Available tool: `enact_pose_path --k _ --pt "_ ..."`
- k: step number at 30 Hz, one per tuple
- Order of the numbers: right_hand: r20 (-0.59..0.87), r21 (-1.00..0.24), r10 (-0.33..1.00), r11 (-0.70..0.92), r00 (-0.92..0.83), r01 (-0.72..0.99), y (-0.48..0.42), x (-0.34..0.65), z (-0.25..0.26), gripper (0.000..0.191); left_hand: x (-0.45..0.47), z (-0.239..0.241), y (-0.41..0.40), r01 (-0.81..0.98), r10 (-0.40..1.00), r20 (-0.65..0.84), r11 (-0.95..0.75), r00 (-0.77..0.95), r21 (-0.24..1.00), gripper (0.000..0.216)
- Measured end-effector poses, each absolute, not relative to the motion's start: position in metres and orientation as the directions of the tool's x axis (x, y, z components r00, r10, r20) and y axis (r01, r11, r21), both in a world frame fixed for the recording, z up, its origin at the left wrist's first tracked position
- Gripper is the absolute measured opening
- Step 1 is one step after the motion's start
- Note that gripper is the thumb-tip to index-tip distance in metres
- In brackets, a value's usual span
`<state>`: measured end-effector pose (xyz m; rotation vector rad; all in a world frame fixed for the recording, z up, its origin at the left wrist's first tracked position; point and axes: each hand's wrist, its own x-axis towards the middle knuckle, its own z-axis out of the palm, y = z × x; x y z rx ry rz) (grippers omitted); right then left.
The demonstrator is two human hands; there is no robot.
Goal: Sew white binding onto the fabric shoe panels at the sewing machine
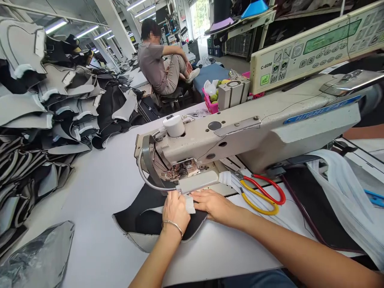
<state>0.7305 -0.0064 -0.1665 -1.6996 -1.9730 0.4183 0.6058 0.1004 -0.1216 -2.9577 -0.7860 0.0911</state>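
Note:
A black fabric piece (135, 218) with a light grey edge lies curved on the white table under the head of a sewing machine (186, 144). My left hand (176, 212), with a bracelet at the wrist, is closed with curled fingers on this piece, close to the needle area. Between my hands a short whitish strip (189, 204) shows on the black cloth. My right hand (214, 206) lies flat on the piece's right side, fingers stretched toward the strip. The needle itself is hidden behind the machine's lamp and guard.
Scissors (264, 196) with red and yellow handles lie right of the machine bed. A control panel (318, 48) stands above the arm. Stacked grey and black pieces (60, 100) fill the left. A plastic bag (39, 256) lies front left. Behind, a person (159, 60) sits.

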Motion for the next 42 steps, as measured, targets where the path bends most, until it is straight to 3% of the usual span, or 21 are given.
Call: enact_pose_path --k 5,10,15,21,33,42 --pt "0.163 -0.514 0.96 0.281 -0.229 0.811 -0.001 0.743 -0.152 0.032 0.603 -0.137 0.107 0.472 0.473 0.07 -0.881 0.878 0.039 0.025" --pt "0.231 -0.593 0.947 0.32 -0.225 0.739 0.001 0.751 -0.145 0.027 0.605 -0.146 0.11 0.456 0.47 0.169 -0.883 0.867 0.116 0.026" --pt "0.213 -0.646 0.948 0.317 -0.235 0.695 0.001 0.754 -0.139 0.029 0.608 -0.153 0.109 0.449 0.469 0.254 -0.883 0.846 0.135 0.024" --pt "0.209 -0.62 0.961 0.272 -0.18 0.736 0.001 0.751 -0.142 0.028 0.608 -0.157 0.108 0.387 0.397 0.378 -0.916 0.836 0.105 0.03" --pt "0.188 -0.592 0.973 0.219 -0.131 0.776 0.004 0.755 -0.14 0.022 0.616 -0.164 0.109 0.488 0.47 0.258 -0.873 0.844 -0.006 0.024" --pt "0.202 -0.5 0.971 0.213 -0.126 0.839 0.004 0.751 -0.133 0.012 0.616 -0.166 0.107 0.487 0.471 0.283 -0.873 0.836 0.015 0.033"
